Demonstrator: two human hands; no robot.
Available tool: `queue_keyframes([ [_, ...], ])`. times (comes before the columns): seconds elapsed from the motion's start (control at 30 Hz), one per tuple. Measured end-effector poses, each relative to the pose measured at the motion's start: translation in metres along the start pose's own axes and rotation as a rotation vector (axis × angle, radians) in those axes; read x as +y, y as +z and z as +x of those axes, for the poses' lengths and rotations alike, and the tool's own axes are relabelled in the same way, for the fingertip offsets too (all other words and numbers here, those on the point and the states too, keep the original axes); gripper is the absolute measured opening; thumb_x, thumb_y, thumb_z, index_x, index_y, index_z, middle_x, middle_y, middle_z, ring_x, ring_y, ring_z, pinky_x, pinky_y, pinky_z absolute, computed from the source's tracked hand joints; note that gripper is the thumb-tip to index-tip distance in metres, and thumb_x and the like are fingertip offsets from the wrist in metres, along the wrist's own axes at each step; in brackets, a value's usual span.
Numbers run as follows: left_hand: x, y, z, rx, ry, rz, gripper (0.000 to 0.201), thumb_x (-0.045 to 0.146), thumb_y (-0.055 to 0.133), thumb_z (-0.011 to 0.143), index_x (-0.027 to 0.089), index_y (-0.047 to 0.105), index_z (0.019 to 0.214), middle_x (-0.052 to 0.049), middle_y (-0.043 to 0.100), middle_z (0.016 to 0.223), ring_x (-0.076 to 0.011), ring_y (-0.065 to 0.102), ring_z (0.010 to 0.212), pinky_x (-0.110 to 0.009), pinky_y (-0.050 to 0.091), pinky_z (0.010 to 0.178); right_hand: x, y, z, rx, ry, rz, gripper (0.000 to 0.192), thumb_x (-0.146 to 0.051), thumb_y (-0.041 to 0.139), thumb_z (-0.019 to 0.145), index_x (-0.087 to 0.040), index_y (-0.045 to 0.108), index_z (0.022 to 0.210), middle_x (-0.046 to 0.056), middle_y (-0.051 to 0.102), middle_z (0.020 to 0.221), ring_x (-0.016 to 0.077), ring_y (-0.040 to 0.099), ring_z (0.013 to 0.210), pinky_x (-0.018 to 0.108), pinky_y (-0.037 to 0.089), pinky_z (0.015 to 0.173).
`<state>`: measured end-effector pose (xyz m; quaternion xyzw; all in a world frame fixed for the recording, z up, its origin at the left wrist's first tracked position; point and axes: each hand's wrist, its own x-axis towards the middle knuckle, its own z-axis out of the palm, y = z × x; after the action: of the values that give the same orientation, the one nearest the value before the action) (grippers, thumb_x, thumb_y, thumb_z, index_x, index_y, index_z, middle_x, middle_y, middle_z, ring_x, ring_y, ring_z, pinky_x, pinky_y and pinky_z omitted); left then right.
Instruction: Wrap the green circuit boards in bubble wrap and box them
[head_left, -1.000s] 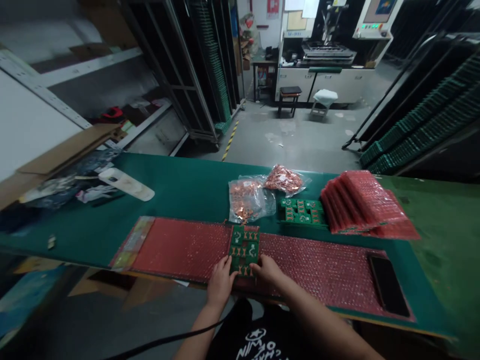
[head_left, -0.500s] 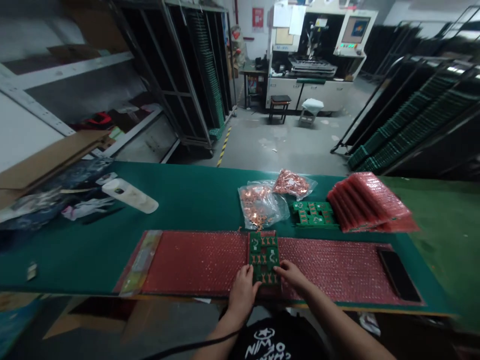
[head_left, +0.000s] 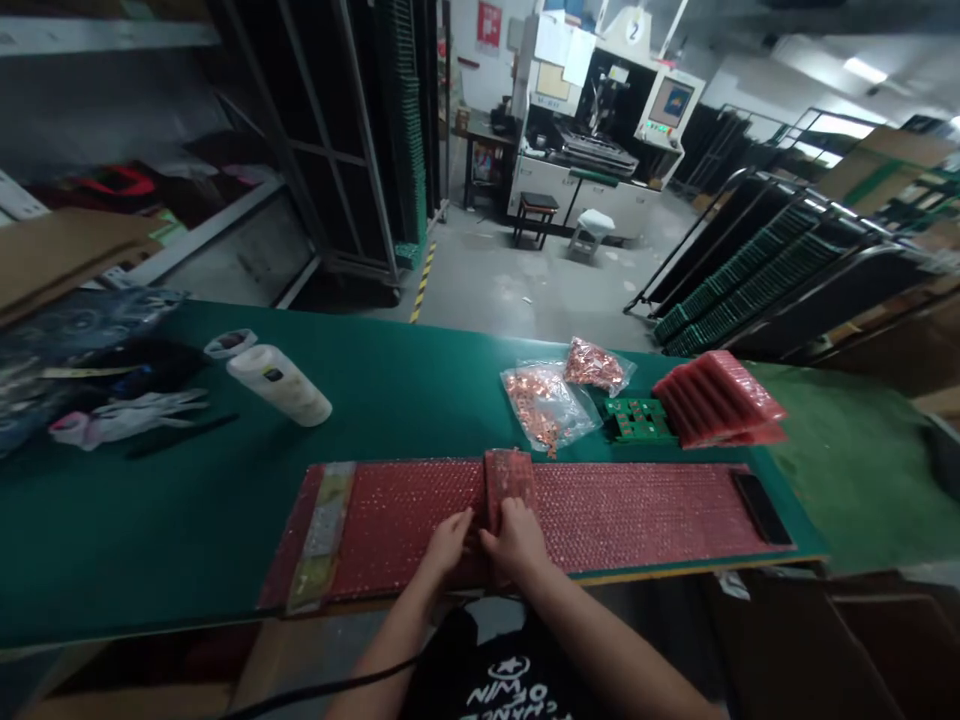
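A long strip of red bubble wrap [head_left: 637, 505] lies along the near edge of the green table [head_left: 405, 390]. At its middle a fold of the wrap [head_left: 508, 478] stands up over the spot where a green circuit board lay; the board itself is hidden. My left hand [head_left: 448, 542] presses on the wrap just left of the fold. My right hand [head_left: 514, 538] grips the fold's near end. A black phone [head_left: 762, 506] rests on the strip's right end.
Two clear bags of copper parts [head_left: 551, 400] lie beyond the strip, beside a stack of green boards [head_left: 639, 420] and a pile of red wrapped packs [head_left: 716, 400]. A white roll [head_left: 279, 385] and gloves [head_left: 127, 417] lie left. Racks and machines stand behind.
The green board that lay bare on the strip is now covered by a fold of red wrap. Both hands moved onto that fold. My view swung left and up.
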<state>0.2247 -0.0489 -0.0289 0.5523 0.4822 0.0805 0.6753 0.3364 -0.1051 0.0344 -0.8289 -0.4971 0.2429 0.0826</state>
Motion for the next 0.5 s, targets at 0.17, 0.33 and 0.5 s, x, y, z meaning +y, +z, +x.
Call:
queue_keyframes([
  [0.17,-0.001,-0.016,-0.007,0.069,0.042,0.148,0.056,0.057,0.033,0.078,0.012,0.065,0.089,-0.013,0.065,0.094,-0.0231,0.06,0.09,-0.032,0.044,0.082,-0.008,0.028,0.006,-0.072,0.026,0.007,0.022,-0.026,0.059,0.072,-0.017,0.052,0.092,0.009,0.057,0.097,0.0199,0.059,0.077,0.027,0.039,0.063],
  [0.33,0.008,-0.013,-0.012,0.192,0.114,0.47,0.048,0.04,0.042,0.079,0.008,0.059,0.111,-0.017,0.058,0.109,-0.0254,0.055,0.103,-0.034,0.039,0.092,0.039,0.022,0.015,0.233,0.05,0.298,0.009,-0.024,0.052,0.072,-0.019,0.048,0.078,0.007,0.056,0.086,0.0209,0.054,0.085,0.032,0.041,0.077],
  [0.5,0.015,-0.007,-0.017,0.125,0.092,0.608,0.056,0.025,0.051,0.078,0.006,0.041,0.129,-0.017,0.052,0.12,-0.0243,0.05,0.112,-0.03,0.037,0.094,0.068,0.014,0.025,0.071,0.326,0.763,0.023,-0.031,0.06,0.063,-0.019,0.046,0.076,0.006,0.058,0.078,0.0234,0.057,0.081,0.034,0.044,0.072],
])
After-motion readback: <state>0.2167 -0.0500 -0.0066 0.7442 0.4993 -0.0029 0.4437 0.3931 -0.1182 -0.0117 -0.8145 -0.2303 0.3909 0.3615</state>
